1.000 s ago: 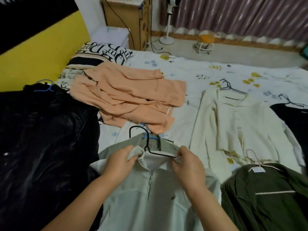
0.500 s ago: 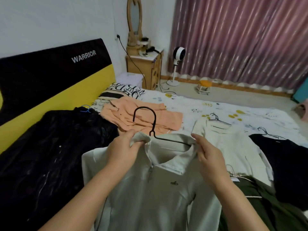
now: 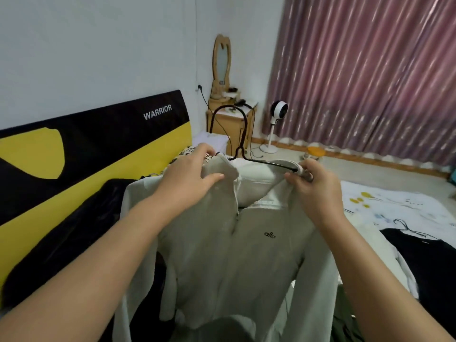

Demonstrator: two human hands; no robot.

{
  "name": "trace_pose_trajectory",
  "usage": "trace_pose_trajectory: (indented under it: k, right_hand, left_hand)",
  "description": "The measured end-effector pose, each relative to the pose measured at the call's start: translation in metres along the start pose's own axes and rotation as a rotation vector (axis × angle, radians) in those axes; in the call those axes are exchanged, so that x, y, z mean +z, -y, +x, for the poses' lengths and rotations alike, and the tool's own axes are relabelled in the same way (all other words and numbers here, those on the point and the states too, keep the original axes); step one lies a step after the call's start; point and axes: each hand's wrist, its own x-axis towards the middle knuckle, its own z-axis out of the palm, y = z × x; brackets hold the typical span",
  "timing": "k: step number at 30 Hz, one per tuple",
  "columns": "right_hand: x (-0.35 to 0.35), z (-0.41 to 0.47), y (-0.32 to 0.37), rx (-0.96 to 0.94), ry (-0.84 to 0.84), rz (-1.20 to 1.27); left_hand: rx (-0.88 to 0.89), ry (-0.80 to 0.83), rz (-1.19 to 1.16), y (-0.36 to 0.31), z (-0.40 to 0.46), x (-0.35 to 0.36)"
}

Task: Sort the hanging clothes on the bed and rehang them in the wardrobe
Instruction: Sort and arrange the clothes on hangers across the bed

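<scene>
Step in hand: lifting one garment clear of the bed for rehanging. The pale grey zip-front jacket with a small black chest logo (image 3: 246,243) hangs on a thin black wire hanger (image 3: 243,144) and is held up in front of the person, above the near edge of the bed with the white printed sheet (image 3: 407,208).

Grip state:
- The left hand (image 3: 195,178) has its fingers curled over the left side of the collar, thumb laid across the front of the fabric. It holds cloth; whether it also catches the hanger arm beneath cannot be told.
- The right hand (image 3: 313,186) pinches the right side of the collar together with the end of the hanger arm.

The hanger hook stands upright at 12 o'clock from the collar, free of both hands. The jacket body hangs straight down towards 6 o'clock.

Other items: a shiny black padded coat (image 3: 74,238) lies on the bed at 9 o'clock, and a black garment on a wire hanger (image 3: 419,255) lies at 3 o'clock. The wardrobe is not in view.

Next move, as a judgement:
1. Check that both shoulders sit squarely on the hanger arms.
2. Shift one hand to the hook so the garment hangs from a single point.
3. Turn towards the wardrobe and carry the jacket to the rail, keeping the hem clear of the items on the bed.
</scene>
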Motion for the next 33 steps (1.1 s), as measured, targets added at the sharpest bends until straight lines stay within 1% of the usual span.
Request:
trace_pose_trajectory:
  k: [4, 6, 8, 9, 11, 14, 19, 21, 23, 26, 28, 30, 33]
  right_hand:
    - [0.023, 0.032, 0.016, -0.037, -0.032, 0.031]
    - [0.042, 0.049, 0.024, -0.048, -0.029, 0.015]
    - [0.063, 0.066, 0.030, -0.065, -0.036, -0.004]
    - [0.073, 0.073, 0.033, -0.066, -0.046, -0.010]
    - [0.093, 0.089, 0.037, -0.065, -0.081, -0.023]
    - [0.120, 0.112, 0.035, -0.080, -0.133, -0.074]
    - [0.159, 0.139, 0.013, -0.022, -0.127, -0.240]
    - [0.174, 0.140, 0.000, -0.018, -0.144, -0.243]
    - [0.190, 0.135, -0.012, 0.038, -0.125, -0.204]
    - [0.217, 0.125, -0.033, 0.150, -0.020, -0.134]
    - [0.235, 0.116, -0.047, 0.197, 0.101, -0.058]
    - [0.251, 0.108, -0.058, 0.256, 0.251, 0.042]
    - [0.276, 0.096, -0.072, 0.317, 0.424, 0.176]
  left_hand:
    - [-0.040, 0.171, 0.156, 0.045, 0.029, -0.045]
    - [0.007, 0.294, 0.214, 0.070, 0.047, -0.059]
    - [0.077, 0.401, 0.191, 0.088, 0.066, -0.063]
    - [0.109, 0.417, 0.152, 0.096, 0.074, -0.062]
    - [0.141, 0.380, 0.039, 0.112, 0.092, -0.057]
    - [0.113, 0.285, -0.089, 0.133, 0.117, -0.045]
    - [0.104, 0.134, -0.156, 0.152, 0.155, -0.017]
    - [0.067, 0.087, -0.175, 0.156, 0.170, -0.001]
    - [0.023, 0.045, -0.172, 0.159, 0.186, 0.015]
    - [-0.056, 0.013, -0.173, 0.155, 0.210, 0.037]
    - [-0.097, 0.003, -0.184, 0.148, 0.228, 0.052]
    - [-0.107, -0.007, -0.194, 0.137, 0.247, 0.066]
    - [-0.090, -0.011, -0.237, 0.116, 0.276, 0.091]
